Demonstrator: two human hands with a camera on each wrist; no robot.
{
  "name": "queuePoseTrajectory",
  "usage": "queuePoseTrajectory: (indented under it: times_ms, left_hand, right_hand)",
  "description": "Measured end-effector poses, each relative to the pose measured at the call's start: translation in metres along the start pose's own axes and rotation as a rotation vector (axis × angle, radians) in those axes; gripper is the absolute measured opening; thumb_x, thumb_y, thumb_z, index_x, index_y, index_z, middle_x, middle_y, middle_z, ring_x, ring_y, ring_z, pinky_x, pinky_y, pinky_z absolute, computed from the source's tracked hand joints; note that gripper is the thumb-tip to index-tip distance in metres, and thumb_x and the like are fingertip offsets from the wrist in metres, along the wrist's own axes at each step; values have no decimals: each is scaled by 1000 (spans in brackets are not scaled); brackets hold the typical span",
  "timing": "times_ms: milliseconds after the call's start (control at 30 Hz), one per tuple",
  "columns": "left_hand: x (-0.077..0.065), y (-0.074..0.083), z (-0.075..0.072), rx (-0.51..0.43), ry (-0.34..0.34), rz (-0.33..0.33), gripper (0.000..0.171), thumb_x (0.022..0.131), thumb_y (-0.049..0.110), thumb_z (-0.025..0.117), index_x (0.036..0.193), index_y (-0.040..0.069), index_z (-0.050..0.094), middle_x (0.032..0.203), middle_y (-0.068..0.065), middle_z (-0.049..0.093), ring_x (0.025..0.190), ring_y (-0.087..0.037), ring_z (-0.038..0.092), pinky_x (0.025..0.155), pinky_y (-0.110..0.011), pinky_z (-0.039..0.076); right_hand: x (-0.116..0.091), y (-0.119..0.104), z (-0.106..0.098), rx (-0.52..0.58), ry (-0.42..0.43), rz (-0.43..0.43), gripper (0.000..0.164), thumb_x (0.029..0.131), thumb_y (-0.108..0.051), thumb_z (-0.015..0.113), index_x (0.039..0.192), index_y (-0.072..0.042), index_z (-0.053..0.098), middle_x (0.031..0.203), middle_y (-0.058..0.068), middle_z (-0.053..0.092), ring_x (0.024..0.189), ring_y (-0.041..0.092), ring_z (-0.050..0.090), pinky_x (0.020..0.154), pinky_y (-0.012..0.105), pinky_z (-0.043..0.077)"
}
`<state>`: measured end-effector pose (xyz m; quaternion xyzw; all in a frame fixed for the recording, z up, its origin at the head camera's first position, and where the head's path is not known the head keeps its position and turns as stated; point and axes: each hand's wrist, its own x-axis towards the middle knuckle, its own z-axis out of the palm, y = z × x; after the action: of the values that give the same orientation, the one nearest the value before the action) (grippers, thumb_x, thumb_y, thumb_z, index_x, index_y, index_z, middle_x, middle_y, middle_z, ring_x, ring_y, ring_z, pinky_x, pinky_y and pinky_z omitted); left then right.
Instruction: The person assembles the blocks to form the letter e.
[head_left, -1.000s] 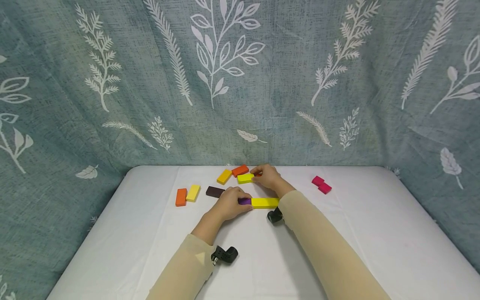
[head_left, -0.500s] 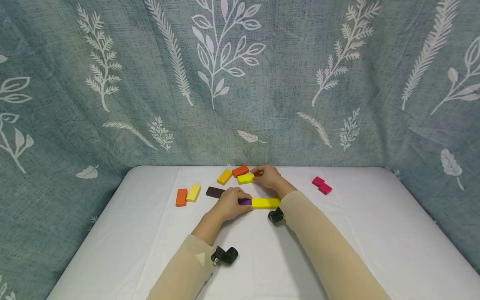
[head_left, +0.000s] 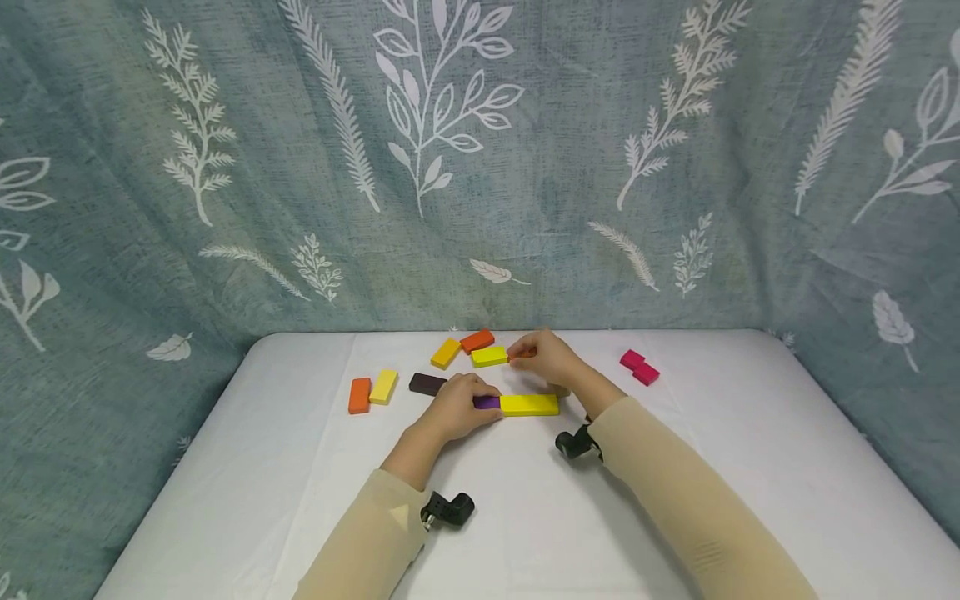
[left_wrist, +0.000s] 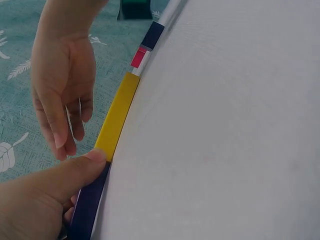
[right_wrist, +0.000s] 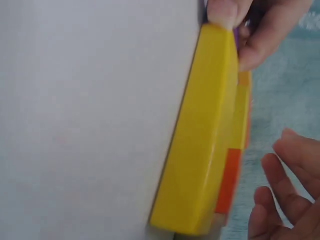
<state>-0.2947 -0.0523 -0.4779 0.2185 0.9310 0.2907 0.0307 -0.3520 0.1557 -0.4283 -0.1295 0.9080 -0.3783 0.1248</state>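
Note:
My left hand (head_left: 459, 407) holds a purple block (head_left: 487, 402), largely covered by the fingers. Its thumb lies at the joint where a long yellow block (head_left: 529, 406) meets the purple one end to end. Behind this row, my right hand (head_left: 551, 357) hovers close to an orange-red block (right_wrist: 228, 180), its fingers spread apart with nothing between them in the right wrist view. That block continues from the end of a lime-yellow block (head_left: 490, 357). An orange block (head_left: 477, 341) and an amber block (head_left: 446, 354) lie at the back beside them.
A dark brown block (head_left: 427, 383) lies just left of my left hand. Farther left are another orange block (head_left: 360, 396) and a pale yellow block (head_left: 384, 387). Two crimson blocks (head_left: 639, 367) touch at the right on the white-covered table (head_left: 750, 467). A patterned curtain (head_left: 570, 167) hangs behind.
My right hand has let go at the orange-red block and shifted slightly right, its forearm swinging right and uncovering the yellow block's end. The left hand stays in place.

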Motion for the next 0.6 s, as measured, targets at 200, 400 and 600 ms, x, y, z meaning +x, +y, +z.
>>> queuePoseTrajectory:
  times_ms: [200,400,600]
  left_hand:
    - [-1,2,-1,-8,3,-1,32,90,36,76,117,21,75,109,1,64,104,-20,54,92,-37,43]
    - [0,1,0,-4,3,1,32,90,36,76,117,20,75,107,3,63,103,-19,54,93,-38,43]
    - [-1,0,0,-14,3,9,32,90,36,76,118,19,75,108,2,63,104,-19,54,95,-40,42]
  right_hand:
    - [-26,-4,1,-91,-81,-55,22,94,-13,70,116,-8,73,117,6,69,112,27,58,100,44,45]
    - [-42,-6,10,-198,-125,-65,21,90,-10,76,111,-10,76,109,1,72,106,24,61,97,45,47]
    - [-45,-1,19,-266,-77,-119,25,84,-4,80,108,-7,77,102,2,74,93,20,63,92,43,48]
